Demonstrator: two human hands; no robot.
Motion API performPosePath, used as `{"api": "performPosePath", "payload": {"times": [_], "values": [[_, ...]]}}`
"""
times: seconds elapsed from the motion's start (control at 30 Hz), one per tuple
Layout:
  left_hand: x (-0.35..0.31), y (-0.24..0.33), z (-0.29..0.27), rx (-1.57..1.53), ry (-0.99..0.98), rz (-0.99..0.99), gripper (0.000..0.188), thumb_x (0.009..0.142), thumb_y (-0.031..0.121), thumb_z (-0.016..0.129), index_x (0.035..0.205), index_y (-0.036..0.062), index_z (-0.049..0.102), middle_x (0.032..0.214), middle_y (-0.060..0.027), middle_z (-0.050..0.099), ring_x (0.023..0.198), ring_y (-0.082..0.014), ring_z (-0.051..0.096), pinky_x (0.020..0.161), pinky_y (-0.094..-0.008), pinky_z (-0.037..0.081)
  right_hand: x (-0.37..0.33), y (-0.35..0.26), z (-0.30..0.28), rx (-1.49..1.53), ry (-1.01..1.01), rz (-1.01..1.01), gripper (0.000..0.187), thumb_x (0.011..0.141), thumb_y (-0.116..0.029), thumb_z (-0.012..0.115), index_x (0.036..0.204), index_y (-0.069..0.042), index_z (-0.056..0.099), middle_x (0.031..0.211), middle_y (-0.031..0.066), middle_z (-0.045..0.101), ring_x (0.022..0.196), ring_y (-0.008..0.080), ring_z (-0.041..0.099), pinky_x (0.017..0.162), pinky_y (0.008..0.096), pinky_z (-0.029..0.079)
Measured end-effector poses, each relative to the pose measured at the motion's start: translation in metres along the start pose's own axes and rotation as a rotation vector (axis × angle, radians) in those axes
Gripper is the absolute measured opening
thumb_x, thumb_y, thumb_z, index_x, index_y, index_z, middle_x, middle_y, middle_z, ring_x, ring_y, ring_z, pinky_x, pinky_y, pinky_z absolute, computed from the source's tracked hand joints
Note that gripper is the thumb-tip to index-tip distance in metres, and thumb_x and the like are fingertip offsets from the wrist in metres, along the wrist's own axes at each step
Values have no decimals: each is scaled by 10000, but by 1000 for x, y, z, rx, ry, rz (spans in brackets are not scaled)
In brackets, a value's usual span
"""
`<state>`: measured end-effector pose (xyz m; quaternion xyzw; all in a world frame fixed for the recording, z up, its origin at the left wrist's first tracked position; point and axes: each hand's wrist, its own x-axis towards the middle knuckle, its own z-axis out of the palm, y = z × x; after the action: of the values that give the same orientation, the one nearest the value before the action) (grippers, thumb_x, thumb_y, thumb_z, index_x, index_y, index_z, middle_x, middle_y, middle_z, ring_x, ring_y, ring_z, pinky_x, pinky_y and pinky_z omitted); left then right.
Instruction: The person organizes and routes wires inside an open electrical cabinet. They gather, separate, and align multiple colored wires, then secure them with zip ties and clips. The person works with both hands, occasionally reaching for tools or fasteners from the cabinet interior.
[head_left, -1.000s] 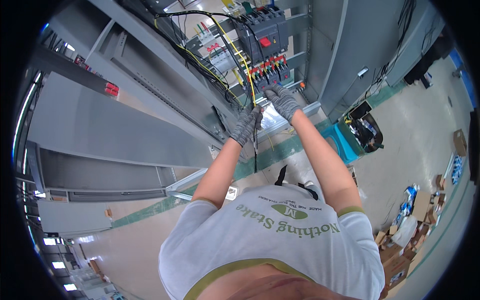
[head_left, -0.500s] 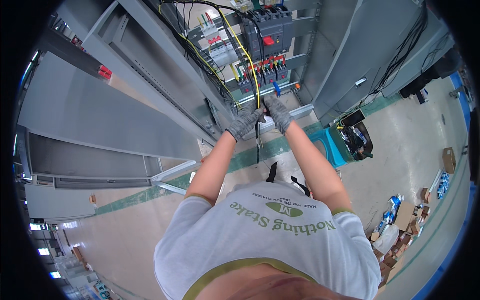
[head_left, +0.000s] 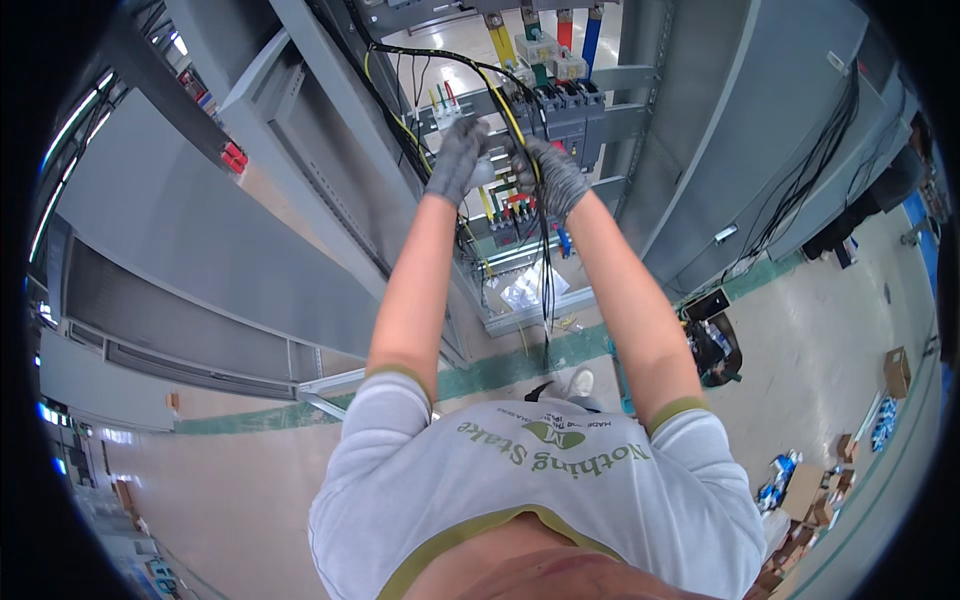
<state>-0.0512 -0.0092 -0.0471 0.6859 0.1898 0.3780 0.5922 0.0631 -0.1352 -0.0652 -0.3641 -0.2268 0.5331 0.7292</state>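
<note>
- Left hand (head_left: 458,160), grey knit glove: raised inside the open cabinet, fingers bent, just in front of the small white breaker (head_left: 447,117). Cannot tell whether it holds anything.
- Right hand (head_left: 555,178), same glove: fingers curled at the wire bundle (head_left: 514,122), which runs across them. Touching, by the look of it; firmness of grip cannot be told.
- Wire bundle: black strands plus one yellow. Arches over from the far left, drops past the right hand; loose black ends hang on the near side, above the floor.
- Beyond the right hand: large dark-grey breaker (head_left: 574,118), partly covered.
- Nearer, below both hands: row of smaller breakers (head_left: 514,232) with coloured terminals.
- Far end: yellow busbar (head_left: 501,42), red busbar (head_left: 565,32), blue busbar (head_left: 594,40).
- Right: grey panel (head_left: 700,190), black wires draped on it.
- Right, on floor (head_left: 820,320): dark bin (head_left: 725,355), cardboard box (head_left: 897,372).
</note>
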Motion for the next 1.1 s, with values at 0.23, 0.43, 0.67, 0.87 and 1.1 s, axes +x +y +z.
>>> {"api": "performPosePath", "payload": {"times": [0.23, 0.43, 0.67, 0.87, 1.1], "values": [[141, 10, 16, -7, 121, 61, 426, 869, 341, 638, 1122, 6, 565, 960, -69, 640, 800, -139, 598, 717, -269, 491, 12, 25, -12, -72, -82, -37, 127, 914, -201, 561, 901, -77, 583, 688, 16, 572, 514, 101, 502, 456, 238, 402], [176, 45, 18, 186, 188, 120, 268, 881, 279, 635, 991, 36, 610, 668, 9, 545, 534, -79, 461, 497, -225, 423, 93, -12, -31, -442, -49, -239, 216, 921, -163, 540, 1075, -52, 641, 732, 40, 616, 603, 125, 565, 558, 247, 457], [194, 38, -5, -208, 283, 146, 186, 888, 141, 581, 991, -13, 579, 809, -109, 629, 634, -188, 628, 493, -271, 523, 173, -3, -45, -1110, 35, -551, 209, 891, -123, 545, 1049, -19, 635, 737, 119, 617, 625, 181, 560, 596, 311, 450], [179, 51, -13, 383, -37, -51, 324, 861, 244, 605, 1114, 45, 571, 887, -58, 641, 650, -117, 565, 548, -253, 457, 188, 15, -42, -1069, 100, -504, 193, 892, -98, 569, 1061, -13, 607, 706, 94, 607, 592, 146, 547, 558, 288, 447], [161, -21, -1, 628, -22, 117, 277, 861, 267, 637, 1008, 42, 566, 789, -35, 607, 675, -117, 586, 607, -276, 506, 173, 10, -34, -996, 133, -462, 252, 899, -122, 562, 1114, 6, 594, 740, 69, 607, 649, 128, 546, 615, 299, 461]]}}
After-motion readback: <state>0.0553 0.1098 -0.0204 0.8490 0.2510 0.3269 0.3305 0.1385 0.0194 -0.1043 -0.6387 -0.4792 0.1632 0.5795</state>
